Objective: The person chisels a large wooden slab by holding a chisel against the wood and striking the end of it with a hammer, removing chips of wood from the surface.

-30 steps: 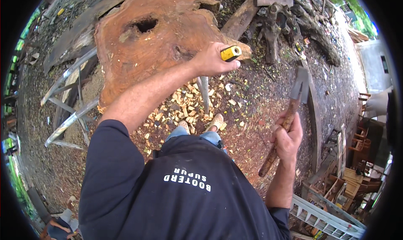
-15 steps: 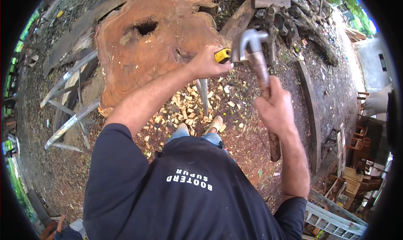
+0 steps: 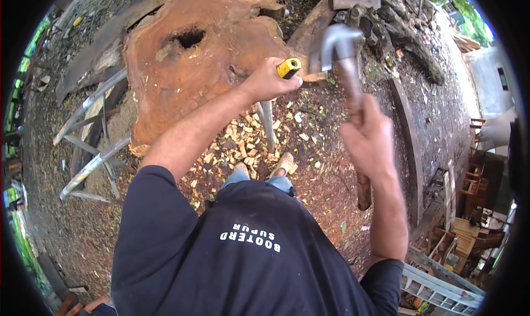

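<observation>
My left hand (image 3: 272, 82) is closed around a chisel, whose yellow handle (image 3: 289, 68) pokes out of the fist with its butt end up. The hand and the slab hide its blade. It sits at the near right edge of a big reddish-brown wood slab (image 3: 182, 84), which has a dark hole. To the right, my right hand (image 3: 369, 136) grips a claw hammer (image 3: 349, 75) by its brown handle. The hammer head is raised, apart from the chisel and blurred by motion.
Metal stand legs (image 3: 96, 164) show left of and under the slab. Wood chips (image 3: 243, 142) litter the ground by my feet. Rough logs (image 3: 411, 42) and a long beam (image 3: 407, 145) lie to the right. A ladder (image 3: 436, 288) and wooden furniture (image 3: 466, 233) stand at the lower right.
The hammer head has moved up and to the right, away from the chisel handle, along with my right hand. My left hand has shifted slightly left, still holding the chisel.
</observation>
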`<action>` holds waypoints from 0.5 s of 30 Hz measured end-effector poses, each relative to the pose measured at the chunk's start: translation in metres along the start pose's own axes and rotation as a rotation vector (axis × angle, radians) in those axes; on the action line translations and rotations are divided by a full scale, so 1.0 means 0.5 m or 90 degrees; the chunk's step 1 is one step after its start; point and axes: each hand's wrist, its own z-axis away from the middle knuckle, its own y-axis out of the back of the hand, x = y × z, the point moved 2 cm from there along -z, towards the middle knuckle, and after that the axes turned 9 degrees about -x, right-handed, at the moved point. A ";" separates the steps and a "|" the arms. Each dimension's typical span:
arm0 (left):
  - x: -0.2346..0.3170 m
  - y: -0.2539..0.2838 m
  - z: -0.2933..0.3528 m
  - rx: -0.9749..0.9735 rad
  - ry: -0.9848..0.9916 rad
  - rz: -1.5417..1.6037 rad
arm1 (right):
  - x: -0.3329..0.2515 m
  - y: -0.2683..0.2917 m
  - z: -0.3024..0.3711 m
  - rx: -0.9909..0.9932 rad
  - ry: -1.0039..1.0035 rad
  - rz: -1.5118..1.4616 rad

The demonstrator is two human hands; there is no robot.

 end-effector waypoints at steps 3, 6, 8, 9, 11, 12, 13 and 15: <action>0.004 0.003 -0.005 0.013 0.009 0.000 | -0.039 0.063 0.031 0.199 0.210 -0.233; 0.012 -0.002 -0.016 0.003 0.004 0.000 | -0.027 0.014 0.005 0.304 0.225 -0.263; 0.019 -0.003 -0.018 0.003 0.004 -0.050 | 0.009 -0.048 -0.028 0.003 0.019 0.159; 0.004 -0.013 -0.022 -0.006 0.001 -0.048 | 0.020 -0.058 -0.037 -0.124 -0.014 0.231; -0.013 -0.008 -0.010 0.049 -0.089 -0.068 | 0.024 -0.036 -0.043 -0.115 -0.016 0.162; -0.024 0.001 -0.012 0.053 -0.091 -0.071 | 0.019 -0.020 -0.046 -0.107 -0.027 0.091; -0.007 0.001 -0.001 0.030 -0.031 -0.031 | -0.009 0.006 -0.036 -0.110 -0.089 0.059; 0.002 0.008 0.000 0.023 -0.002 0.009 | -0.048 0.056 -0.021 0.032 -0.004 -0.011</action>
